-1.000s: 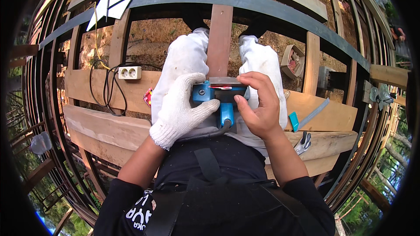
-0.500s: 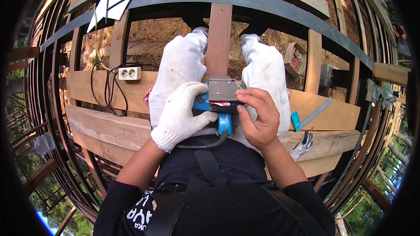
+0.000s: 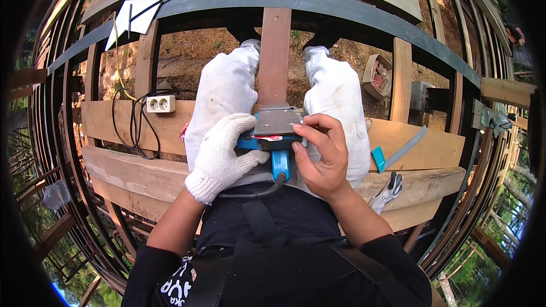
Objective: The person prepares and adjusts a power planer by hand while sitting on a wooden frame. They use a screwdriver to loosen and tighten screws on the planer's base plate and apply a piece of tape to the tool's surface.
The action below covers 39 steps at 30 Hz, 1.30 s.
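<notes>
A blue corded power tool (image 3: pixel 280 162) is held over my lap, its flat grey metal plate (image 3: pixel 276 122) facing up. A red and white strip shows under the plate's near edge. In a white knit glove, my left hand (image 3: pixel 224 150) clasps the tool's left side, thumb toward me. My bare right hand (image 3: pixel 325 153) has its thumb and forefinger at the plate's right edge, the other fingers curled close by. A black cord leaves the blue handle toward my waist. The tool's underside is hidden.
Wooden planks (image 3: pixel 136 176) lie under my legs. A white socket strip (image 3: pixel 161 104) with black cable sits at left. At right are a teal-handled try square (image 3: pixel 379 159), a glove (image 3: pixel 388 192) and a small box (image 3: pixel 377 76). A dark metal beam (image 3: pixel 318 3) crosses ahead.
The whole view has shifted slightly, so the scene sits a little further left. The plate now looks slightly more tilted; both hands keep their hold on the tool.
</notes>
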{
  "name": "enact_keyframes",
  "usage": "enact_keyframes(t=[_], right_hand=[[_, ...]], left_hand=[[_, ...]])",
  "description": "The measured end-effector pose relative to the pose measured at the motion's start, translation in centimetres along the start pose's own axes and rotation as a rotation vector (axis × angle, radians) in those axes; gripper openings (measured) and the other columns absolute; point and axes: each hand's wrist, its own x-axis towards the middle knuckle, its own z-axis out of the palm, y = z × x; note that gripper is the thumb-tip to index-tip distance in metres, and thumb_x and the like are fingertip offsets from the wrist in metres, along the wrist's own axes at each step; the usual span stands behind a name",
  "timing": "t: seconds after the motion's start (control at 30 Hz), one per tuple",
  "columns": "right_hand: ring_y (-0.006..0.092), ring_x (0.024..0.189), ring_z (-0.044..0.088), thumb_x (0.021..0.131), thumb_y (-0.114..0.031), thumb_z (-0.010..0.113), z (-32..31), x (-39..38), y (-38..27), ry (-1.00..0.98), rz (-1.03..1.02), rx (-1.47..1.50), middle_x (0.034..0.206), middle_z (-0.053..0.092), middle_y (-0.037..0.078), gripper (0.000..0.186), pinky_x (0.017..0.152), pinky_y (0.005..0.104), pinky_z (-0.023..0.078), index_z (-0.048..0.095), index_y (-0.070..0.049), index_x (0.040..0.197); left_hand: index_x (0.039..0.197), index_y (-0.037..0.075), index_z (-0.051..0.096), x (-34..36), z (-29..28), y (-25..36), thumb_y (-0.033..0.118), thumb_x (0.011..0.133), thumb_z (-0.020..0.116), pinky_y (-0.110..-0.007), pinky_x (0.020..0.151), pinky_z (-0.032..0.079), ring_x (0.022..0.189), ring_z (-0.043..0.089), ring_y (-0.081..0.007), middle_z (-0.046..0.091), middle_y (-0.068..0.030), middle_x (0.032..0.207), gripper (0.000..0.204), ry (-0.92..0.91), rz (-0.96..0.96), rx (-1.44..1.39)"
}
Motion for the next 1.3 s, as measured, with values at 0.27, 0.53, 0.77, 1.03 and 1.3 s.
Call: enact_keyframes(t=[0.27,0.53,0.77,1.03,1.3], right_hand=[[0.0320,0.106,0.062,0.080,-0.002,0.079,1.0,-2.0,1.1,0.069,0.205,0.170,0.126,0.057,0.022,0.063,0.092,0.0393,0.053,0.051,0.002,0.137],[0.0379,0.103,0.059,0.079,-0.011,0.082,-0.7,-4.3,0.8,-0.086,0.186,-0.187,0.109,0.058,0.021,0.037,0.091,0.0450,0.051,0.058,0.000,0.105],[0.0361,0.108,0.060,0.079,-0.009,0.078,-0.2,-5.3,1.3,-0.269,0.588,-0.017,0.116,0.059,0.021,0.035,0.088,0.0427,0.053,0.060,0.001,0.108],[0.0393,0.121,0.059,0.083,-0.014,0.082,-1.5,2.2,1.0,-0.079,-0.097,-0.221,0.132,0.062,0.021,0.060,0.102,0.0455,0.049,0.062,0.001,0.136],[0.0366,0.114,0.064,0.074,-0.002,0.085,-1.4,2.1,1.7,-0.144,-0.091,-0.106,0.114,0.072,0.015,0.045,0.101,0.0445,0.050,0.071,-0.003,0.116]], left_hand=[[0.126,0.001,0.067,0.6,-0.6,0.3,0.019,0.071,0.092,-0.042,0.102,0.055,0.120,0.067,-0.0351,0.069,-0.0186,0.127,0.063,-0.039,0.002,0.051],[0.131,0.000,0.062,1.3,-0.5,-0.2,0.020,0.069,0.091,-0.044,0.104,0.052,0.119,0.066,-0.0376,0.067,-0.0191,0.126,0.071,-0.127,-0.020,0.086],[0.137,0.006,0.061,1.9,-0.4,-1.5,0.026,0.065,0.093,-0.044,0.105,0.051,0.121,0.066,-0.0365,0.068,-0.0174,0.128,0.082,-0.191,-0.025,0.262],[0.137,0.005,0.061,1.9,-0.9,-1.3,0.028,0.066,0.092,-0.045,0.105,0.051,0.121,0.065,-0.0370,0.067,-0.0178,0.129,0.081,-0.208,-0.028,0.252],[0.137,0.003,0.059,1.4,-0.4,-1.5,0.028,0.066,0.091,-0.046,0.104,0.051,0.121,0.065,-0.0373,0.067,-0.0192,0.128,0.082,-0.216,-0.012,0.257]])
